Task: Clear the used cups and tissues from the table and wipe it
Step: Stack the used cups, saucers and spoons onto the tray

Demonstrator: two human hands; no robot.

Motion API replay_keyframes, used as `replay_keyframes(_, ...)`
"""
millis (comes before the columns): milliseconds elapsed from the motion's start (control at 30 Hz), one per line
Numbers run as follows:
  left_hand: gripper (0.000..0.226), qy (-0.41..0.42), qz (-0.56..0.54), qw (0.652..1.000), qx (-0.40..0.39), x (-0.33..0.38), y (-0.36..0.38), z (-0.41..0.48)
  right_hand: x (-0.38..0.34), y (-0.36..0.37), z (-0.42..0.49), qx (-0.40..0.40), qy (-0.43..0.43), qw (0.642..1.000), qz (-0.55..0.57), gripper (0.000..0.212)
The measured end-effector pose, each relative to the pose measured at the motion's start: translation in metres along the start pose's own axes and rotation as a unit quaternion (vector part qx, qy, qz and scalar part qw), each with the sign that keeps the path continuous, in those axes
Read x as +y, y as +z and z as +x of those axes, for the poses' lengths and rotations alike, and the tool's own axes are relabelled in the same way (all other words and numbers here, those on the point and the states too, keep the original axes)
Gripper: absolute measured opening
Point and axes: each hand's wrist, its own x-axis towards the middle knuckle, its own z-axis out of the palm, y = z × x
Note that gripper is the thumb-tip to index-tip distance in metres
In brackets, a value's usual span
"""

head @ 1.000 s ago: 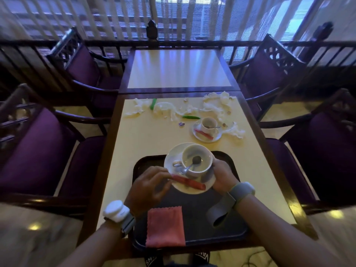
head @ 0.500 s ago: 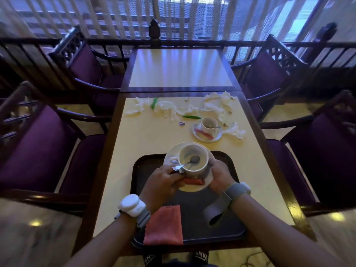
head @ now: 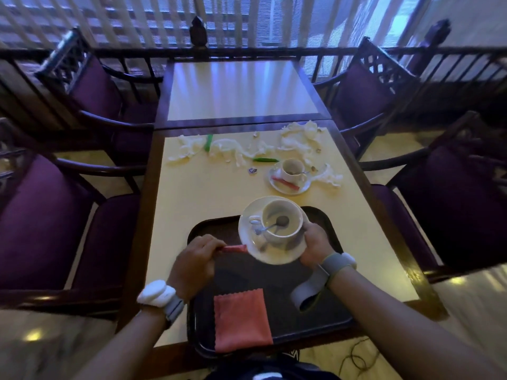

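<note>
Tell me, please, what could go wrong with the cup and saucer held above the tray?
The right grip holds the saucer by one edge, so the cup might slide off. The spoon, loose in the cup, could drop. The left grip, pinching the red sachet, could jolt the saucer.

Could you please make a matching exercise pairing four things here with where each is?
Things: 1 large cup; 2 small cup; 3 pink cloth; 4 red sachet.
Places: A pinched by the left hand; B flat on the tray; C on the saucer the right hand holds; D on a second saucer, on the table beyond the tray.
Pairs: 1-C; 2-D; 3-B; 4-A.
</note>
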Motion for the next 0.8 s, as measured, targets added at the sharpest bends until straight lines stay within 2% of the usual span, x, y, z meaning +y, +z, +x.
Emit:
replay_keyframes(67, 0.016, -0.119, -0.026, 0.991, -0.051, -0.021, 0.008, -0.004, 0.004, 0.003, -0.002, 0.024, -0.003, 1.0, 0.007, 0.026)
replay_keyframes(133, 0.015, -0.232, -0.02, 0.967, -0.108, -0.032, 0.019, -0.002, 0.006, 0.002, -0.004, 0.041, -0.009, 0.999, 0.005, 0.03)
replay_keyframes(300, 0.022, -0.403, -0.038, 0.895, -0.189, -0.044, 0.024, 0.014, 0.023, -0.001, -0.004, 0.065, -0.009, 0.997, 0.035, 0.031)
replay_keyframes(400, 0.04, -0.48, -0.075, 0.854, -0.188, -0.045, 0.026, 0.032, 0.03, -0.007, -0.007, 0.07, 0.001, 0.996, 0.056, 0.024)
replay_keyframes(500, 0.049, -0.585, -0.135, 0.788, -0.137, -0.05, 0.027, 0.045, 0.035, -0.016, -0.006, 0.046, 0.009, 0.997, 0.069, 0.021)
replay_keyframes(567, 0.035, -0.613, -0.165, 0.765, -0.112, -0.055, 0.03, 0.051, 0.034, -0.022, -0.004, 0.047, 0.007, 0.997, 0.063, 0.024)
replay_keyframes(700, 0.019, -0.628, -0.162, 0.749, -0.135, -0.056, 0.039, 0.051, 0.021, -0.034, 0.001, 0.003, 0.006, 0.998, 0.068, 0.022)
replay_keyframes(767, 0.016, -0.622, -0.16, 0.752, -0.147, -0.05, 0.035, 0.046, 0.016, -0.037, 0.001, -0.026, -0.003, 0.997, 0.077, 0.019)
replay_keyframes(800, 0.014, -0.609, -0.153, 0.764, -0.148, -0.044, 0.037, 0.044, 0.013, -0.04, 0.003, -0.036, -0.015, 0.996, 0.079, 0.019)
